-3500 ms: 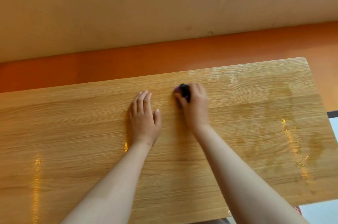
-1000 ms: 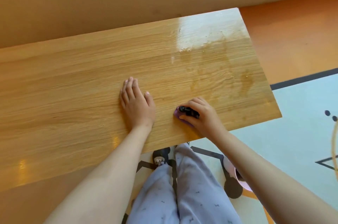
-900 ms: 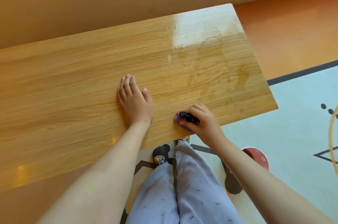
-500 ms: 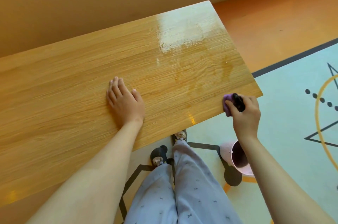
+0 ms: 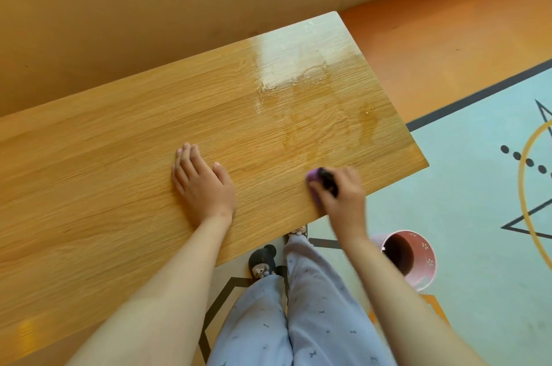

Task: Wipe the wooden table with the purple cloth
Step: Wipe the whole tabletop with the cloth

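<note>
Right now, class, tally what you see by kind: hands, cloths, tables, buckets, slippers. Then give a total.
Hands: 2, left hand, right hand
Cloth: 1
Table: 1
Bucket: 1
Slippers: 2
Total: 7

The left hand point(image 5: 204, 186) lies palm down, fingers straight, on the wooden tabletop point(image 5: 119, 156), near its front edge. To the right of it, close to the tabletop's near right corner, the blurred right hand point(image 5: 340, 189) grips a purple cloth point(image 5: 312, 178) and a small black thing point(image 5: 328, 183) against the wood. A glossy wet patch point(image 5: 298, 72) covers the tabletop's far right corner. Below the front edge show 2 legs in pale blue trousers point(image 5: 298, 320) and 2 cartoon slippers point(image 5: 263, 261). A pink bucket point(image 5: 418, 258) stands on the light blue floor mat point(image 5: 478, 216), just off the tabletop's front right edge.
</note>
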Demonstrator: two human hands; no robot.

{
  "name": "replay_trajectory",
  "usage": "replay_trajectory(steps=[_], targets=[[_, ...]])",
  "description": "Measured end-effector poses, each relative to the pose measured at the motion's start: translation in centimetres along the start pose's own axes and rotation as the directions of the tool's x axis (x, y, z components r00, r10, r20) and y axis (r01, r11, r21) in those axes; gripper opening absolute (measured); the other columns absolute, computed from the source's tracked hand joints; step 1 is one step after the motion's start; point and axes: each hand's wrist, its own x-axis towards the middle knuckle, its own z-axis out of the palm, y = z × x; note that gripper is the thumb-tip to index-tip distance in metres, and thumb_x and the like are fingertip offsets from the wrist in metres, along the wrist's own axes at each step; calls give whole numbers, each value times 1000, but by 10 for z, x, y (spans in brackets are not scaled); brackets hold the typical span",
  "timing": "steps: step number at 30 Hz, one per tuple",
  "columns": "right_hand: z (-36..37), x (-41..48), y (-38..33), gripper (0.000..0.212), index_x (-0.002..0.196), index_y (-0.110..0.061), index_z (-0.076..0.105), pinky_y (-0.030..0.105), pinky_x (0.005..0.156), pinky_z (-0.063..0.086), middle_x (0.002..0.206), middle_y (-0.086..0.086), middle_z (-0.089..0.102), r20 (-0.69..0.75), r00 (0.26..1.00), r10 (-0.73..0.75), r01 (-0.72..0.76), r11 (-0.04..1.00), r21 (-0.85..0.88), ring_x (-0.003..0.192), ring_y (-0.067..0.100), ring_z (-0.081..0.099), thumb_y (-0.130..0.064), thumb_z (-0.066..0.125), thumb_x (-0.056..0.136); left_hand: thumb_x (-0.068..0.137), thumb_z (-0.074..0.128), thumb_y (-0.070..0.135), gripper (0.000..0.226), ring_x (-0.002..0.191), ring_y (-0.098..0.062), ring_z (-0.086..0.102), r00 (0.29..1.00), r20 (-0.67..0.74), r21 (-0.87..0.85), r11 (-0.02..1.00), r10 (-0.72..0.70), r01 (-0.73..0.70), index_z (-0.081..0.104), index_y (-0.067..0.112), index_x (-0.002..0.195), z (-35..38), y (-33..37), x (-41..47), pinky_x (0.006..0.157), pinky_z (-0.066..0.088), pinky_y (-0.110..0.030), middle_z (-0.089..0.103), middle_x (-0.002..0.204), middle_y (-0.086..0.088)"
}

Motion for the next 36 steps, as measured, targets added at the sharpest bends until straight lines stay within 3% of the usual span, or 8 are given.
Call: replay_trajectory(steps=[8, 12, 15, 18, 22, 27, 33, 36], targets=[[-52, 37, 53, 20, 96, -6, 63, 22, 76, 33, 92, 13, 58, -219, 948, 229, -265, 952, -151, 91, 31, 54, -17, 71, 81, 95, 40, 23, 52, 144, -26, 22, 1000, 10, 11, 1000, -11, 11, 34, 4, 142, -1, 2, 0, 118, 14, -44, 32, 152, -12], [14, 13, -10, 19, 91, -8, 64, 22, 72, 36, 85, 5, 56, -20, 999, 42, -43, 997, -63, 82, 19, 49, -22, 72, 80, 95, 39, 24, 52, 144, -26, 21, 1000, 22, 16, 1000, -16, 16, 33, 4, 143, -2, 2, -1, 118, 14, -45, 32, 153, -12], [50, 4, -53, 19, 93, -10, 65, 15, 71, 33, 85, 2, 55, 187, 974, -130, 125, 992, 35, 82, 13, 46, -24, 70, 82, 94, 39, 24, 53, 144, -25, 21, 1000, 21, 12, 1000, -21, 20, 34, 4, 143, -2, 2, -1, 119, 14, -45, 31, 153, -12], [42, 21, -42, 21, 95, -8, 65, 15, 73, 33, 85, 2, 54, 248, 943, -220, 209, 975, 72, 83, 12, 45, -23, 70, 81, 93, 36, 26, 54, 144, -25, 21, 999, 22, 9, 1000, -28, 28, 34, 5, 142, -1, 3, 0, 118, 14, -45, 32, 153, -11], [-7, 66, 18, 20, 94, -7, 64, 18, 75, 32, 87, 2, 53, 40, 999, -15, 18, 998, -58, 85, 17, 48, -20, 71, 80, 94, 36, 26, 53, 144, -24, 20, 999, 26, 15, 999, -38, 38, 34, 6, 143, -1, 3, 0, 118, 15, -45, 32, 152, -10], [-19, 81, 27, 18, 94, -8, 62, 30, 75, 39, 90, 10, 57, -146, 977, 154, -174, 975, -139, 87, 29, 53, -19, 70, 82, 93, 40, 24, 52, 143, -25, 23, 999, 21, 13, 999, -39, 39, 34, 5, 142, 0, 2, 1, 118, 17, -47, 34, 151, -11], [64, 52, -59, 19, 95, -9, 65, 25, 76, 42, 89, 3, 55, 229, 963, -143, 137, 990, 41, 86, 19, 51, -22, 70, 82, 93, 38, 25, 54, 144, -24, 21, 998, 35, 31, 998, -47, 46, 33, 6, 143, -1, 3, 2, 119, 15, -44, 33, 152, -10], [50, 70, -42, 19, 94, -8, 65, 23, 75, 39, 88, 4, 55, 206, 968, -142, 137, 990, 39, 85, 20, 51, -19, 72, 81, 93, 38, 25, 54, 144, -24, 22, 998, 34, 36, 998, -45, 44, 34, 6, 143, -1, 3, 3, 119, 15, -44, 34, 152, -10]])
